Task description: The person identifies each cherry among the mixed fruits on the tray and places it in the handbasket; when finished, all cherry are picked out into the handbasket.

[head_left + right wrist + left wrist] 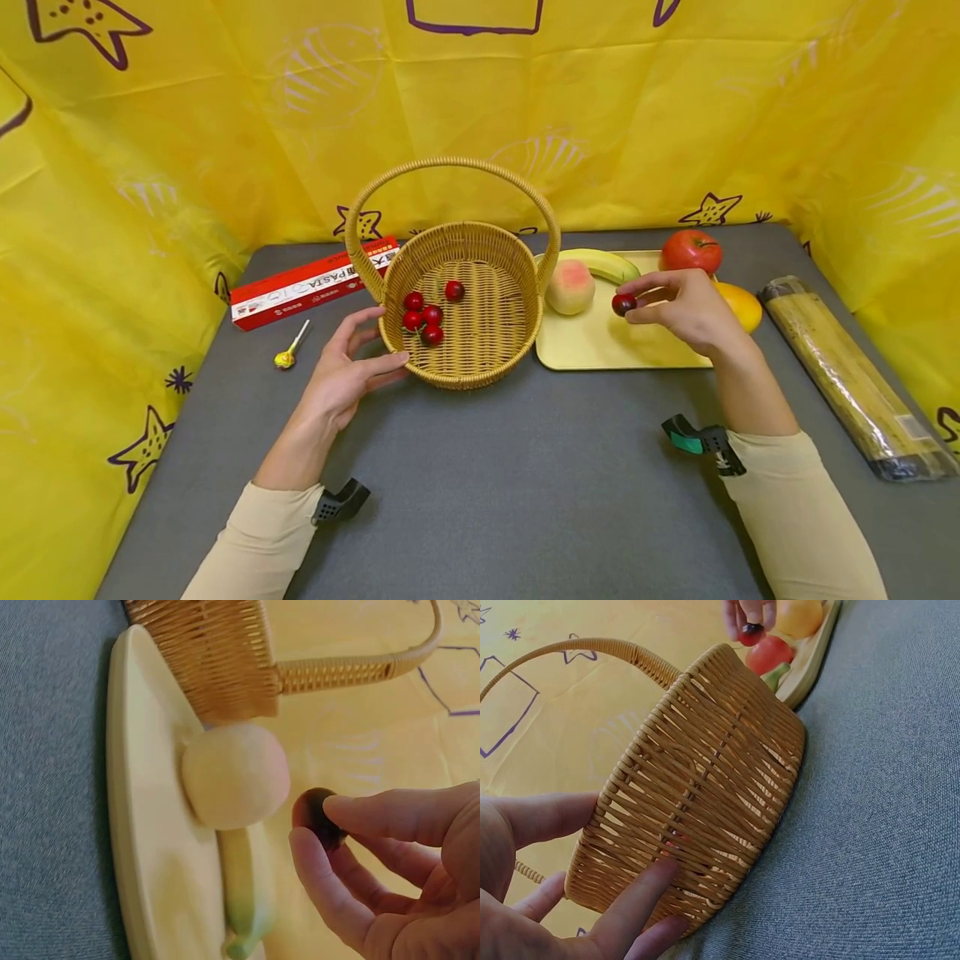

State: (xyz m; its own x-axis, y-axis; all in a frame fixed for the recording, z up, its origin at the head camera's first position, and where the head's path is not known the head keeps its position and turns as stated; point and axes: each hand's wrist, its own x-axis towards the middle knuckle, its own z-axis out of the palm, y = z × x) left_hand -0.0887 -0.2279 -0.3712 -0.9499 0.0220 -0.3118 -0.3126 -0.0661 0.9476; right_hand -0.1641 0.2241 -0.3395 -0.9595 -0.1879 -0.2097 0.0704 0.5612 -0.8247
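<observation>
Between the thumb and fingertips of my right hand (686, 310) is a dark red cherry (623, 304), held above the pale yellow tray (558, 354). The right wrist view shows the pinched cherry (311, 812) close to the peach (234, 776). My left hand (347, 371) touches the left side of the woven basket (465, 381), its fingers spread against the outer wall in the left wrist view. Several red cherries (431, 335) lie inside on the basket's left half. The tall handle (452, 162) arches over the basket.
The tray also bears a banana (603, 265), a red apple (691, 252) and a yellow mango-like fruit (742, 307). A red pasta box (300, 292) and a lollipop (285, 358) lie left. At right is a plastic-wrapped bundle (847, 375). Yellow cloth (450, 92) surrounds the table.
</observation>
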